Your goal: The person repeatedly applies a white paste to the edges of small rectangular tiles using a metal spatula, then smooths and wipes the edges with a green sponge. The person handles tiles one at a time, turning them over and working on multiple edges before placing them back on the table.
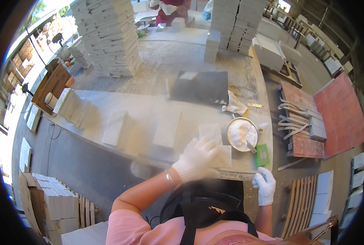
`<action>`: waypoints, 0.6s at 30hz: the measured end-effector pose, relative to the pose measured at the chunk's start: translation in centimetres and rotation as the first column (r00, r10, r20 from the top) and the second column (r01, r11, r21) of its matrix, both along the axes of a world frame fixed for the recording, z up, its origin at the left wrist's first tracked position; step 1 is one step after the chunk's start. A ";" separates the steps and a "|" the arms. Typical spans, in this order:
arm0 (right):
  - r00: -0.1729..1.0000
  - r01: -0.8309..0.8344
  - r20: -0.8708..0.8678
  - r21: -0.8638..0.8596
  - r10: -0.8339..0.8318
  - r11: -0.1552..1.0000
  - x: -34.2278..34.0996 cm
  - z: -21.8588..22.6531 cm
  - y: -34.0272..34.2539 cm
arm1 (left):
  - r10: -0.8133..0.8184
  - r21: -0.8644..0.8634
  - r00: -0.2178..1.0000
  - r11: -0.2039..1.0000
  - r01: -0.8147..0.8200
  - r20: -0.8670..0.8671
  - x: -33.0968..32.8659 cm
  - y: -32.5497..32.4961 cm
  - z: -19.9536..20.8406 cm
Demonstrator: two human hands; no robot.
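My left hand (196, 160), in a white knit glove, reaches over the front edge of the worktable. Its fingers are stretched out, and their tips lie over a thin white tile (223, 157), partly covering it. Another white tile (209, 132) lies just beyond. My right hand (265, 187), gloved too, is just off the table's right front corner; its fingers are loosely bent and apart, with nothing visible in them. Nearest to it is a flat green pad or box (262, 155). A round bowl (232, 146) of white powder or paste stands behind, with a scraper (251, 147) in it.
Stacks of white tiles (165, 130) line the table's front, with tall stacks (108, 36) farther back. A dark board (200, 86), a spare glove (234, 104) and a small yellow strip (254, 105) lie behind the bowl. Across the table is another person (171, 12). Red boards (339, 116) stand at right.
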State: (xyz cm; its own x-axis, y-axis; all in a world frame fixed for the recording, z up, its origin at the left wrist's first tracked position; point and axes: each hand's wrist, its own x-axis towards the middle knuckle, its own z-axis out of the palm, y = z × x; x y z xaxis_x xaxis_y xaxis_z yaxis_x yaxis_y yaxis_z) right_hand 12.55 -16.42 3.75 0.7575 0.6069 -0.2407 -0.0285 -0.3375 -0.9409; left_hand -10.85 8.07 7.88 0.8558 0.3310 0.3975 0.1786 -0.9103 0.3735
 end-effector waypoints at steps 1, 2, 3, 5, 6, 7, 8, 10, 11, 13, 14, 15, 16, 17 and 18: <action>0.991 0.049 0.129 -0.021 -0.046 0.999 1.5 0.1 -0.5 | 0.011 0.017 0.999 1.000 -0.010 -0.038 0.0 -0.2 -0.1; 0.966 0.113 0.241 -0.055 -0.096 0.992 2.8 0.1 -0.9 | 0.019 0.039 0.999 0.999 -0.017 -0.050 0.1 -0.3 -0.3; 0.902 0.087 0.431 -0.083 -0.043 0.993 3.8 -0.1 -1.1 | 0.025 0.058 0.998 0.998 -0.022 -0.051 0.2 -0.3 -0.6; 0.711 0.147 0.702 -0.214 0.048 0.966 5.4 -0.8 -1.0 | 0.026 0.045 0.997 0.999 -0.023 -0.077 0.5 0.0 -1.0; 0.640 0.125 0.759 -0.256 0.119 0.959 5.9 -1.3 -0.7 | 0.026 0.038 0.996 0.999 -0.023 -0.085 0.5 0.2 -1.2; 0.592 0.138 0.786 -0.318 0.179 0.938 6.2 -1.7 -0.3 | 0.018 0.041 0.997 0.999 -0.015 -0.070 0.6 0.3 -1.4; 0.534 0.146 0.809 -0.375 0.246 0.916 6.3 -2.2 0.1 | 0.011 0.043 0.998 0.999 -0.009 -0.054 0.6 0.4 -1.4; 0.620 0.141 0.723 -0.485 0.305 0.863 6.4 -3.1 0.8 | 0.001 0.031 1.000 1.000 0.000 -0.029 0.7 0.5 -1.4; 0.625 0.134 0.711 -0.504 0.322 0.853 6.4 -3.5 1.2 | -0.005 0.018 1.000 1.000 0.005 -0.018 0.7 0.6 -1.3; 0.624 0.130 0.707 -0.514 0.333 0.848 6.4 -4.0 1.7 | 0.003 -0.014 1.000 1.000 -0.003 -0.004 0.9 0.5 -1.0; 0.624 0.135 0.706 -0.520 0.335 0.844 6.4 -4.1 1.9 | 0.018 -0.035 1.000 0.999 -0.018 -0.001 1.1 0.5 -0.8; 0.629 0.136 0.700 -0.526 0.337 0.839 6.5 -4.1 2.0 | 0.023 -0.069 1.000 0.997 -0.024 -0.013 1.2 0.5 -0.5; 0.634 0.145 0.698 -0.531 0.333 0.835 6.5 -4.1 2.1 | 0.030 -0.069 0.999 0.997 -0.031 -0.016 1.3 0.5 -0.3; 0.618 0.140 0.705 -0.533 0.347 0.834 6.6 -4.0 2.3 | 0.028 -0.080 0.999 0.996 -0.031 -0.031 1.4 0.8 0.0; 0.600 0.143 0.717 -0.533 0.355 0.834 6.6 -3.9 2.4 | 0.026 -0.090 0.999 0.996 -0.030 -0.045 1.6 1.0 0.2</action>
